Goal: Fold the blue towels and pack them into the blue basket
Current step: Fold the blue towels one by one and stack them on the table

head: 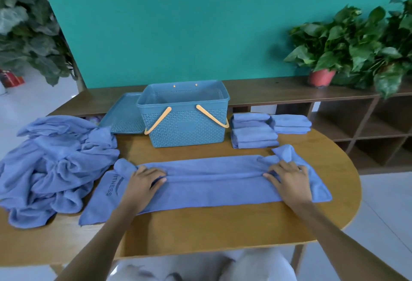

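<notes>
A long blue towel [211,182] lies spread across the wooden table [200,231], folded lengthwise into a strip. My left hand [142,182] rests on it near its left end, fingers pinching the fold edge. Near the right end, my right hand [289,180] also pinches the fold. The blue basket [185,129] with orange handles stands behind the towel, and nothing shows inside it. Folded blue towels sit in two stacks [254,133] [291,123] to its right. A heap of unfolded blue towels [55,165] covers the table's left side.
The basket's blue lid [124,116] lies flat to the left of the basket. A low wooden shelf unit [356,120] runs behind the table, with a potted plant [347,44] on it. Another plant [26,26] stands far left.
</notes>
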